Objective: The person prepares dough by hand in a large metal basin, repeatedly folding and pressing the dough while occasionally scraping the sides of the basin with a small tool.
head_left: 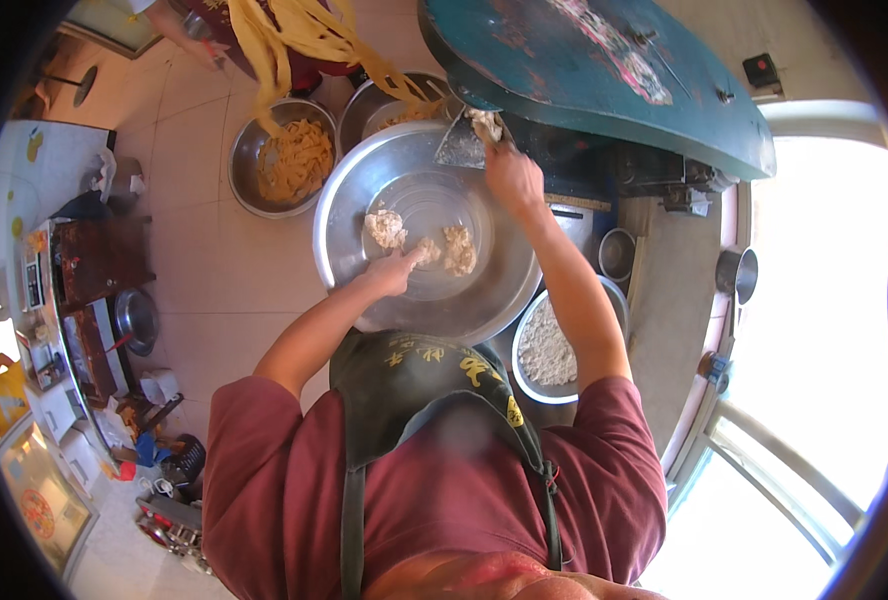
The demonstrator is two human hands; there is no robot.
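A wide steel basin [339, 215] sits in front of me with crumbly pale dough in it. My left hand [396, 273] reaches into it, its fingers closed at a small piece of dough [427, 250]. On either side of that piece lie a dough lump [385, 229] and a longer dough lump [459, 251]. Beyond the basin's far right rim, my right hand [515, 182] grips a lump of dough [485, 124]. It is at a metal chute [459, 148] under the edge of a teal machine [604, 75]. The fingertips of my right hand are partly hidden.
To my right stands a bowl of pale flour mix [547, 345]. Past the basin, a steel bowl [247, 178] holds yellow dough strips, and another person's hand [207, 52] shows near long hanging dough sheets [284, 40]. The machine overhangs at far right.
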